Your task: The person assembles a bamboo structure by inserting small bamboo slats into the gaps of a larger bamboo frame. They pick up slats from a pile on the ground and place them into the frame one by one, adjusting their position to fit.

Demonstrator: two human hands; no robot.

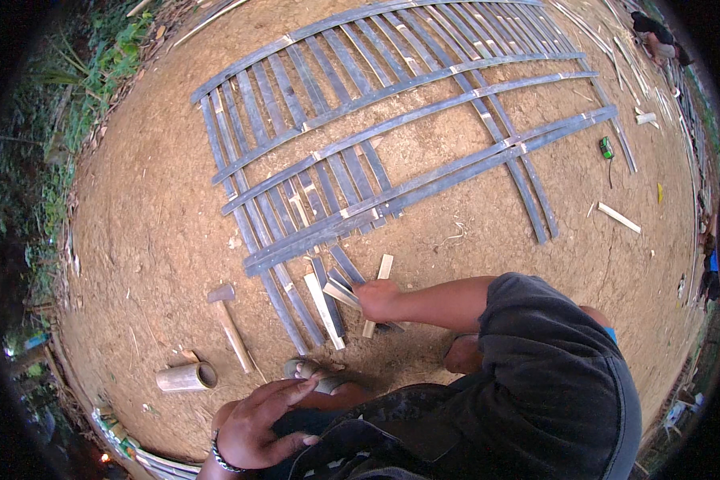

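My right hand is closed on the end of a bamboo slat, pale side up, in a loose pile of short slats. Beside it lie a long pale slat and another pale slat; dark slats show among them. Just beyond stands the lower edge of a flat bamboo lattice, its dark strips crossing lengthwise rails on the ground. My left hand, with a braided bracelet at the wrist, is by my bent leg, fingers stretched and holding nothing.
A hammer or hatchet with a wooden handle lies at the left, near a cut bamboo tube. Right of the lattice are a green-and-black tool and a pale bamboo piece. Another person is at the far right.
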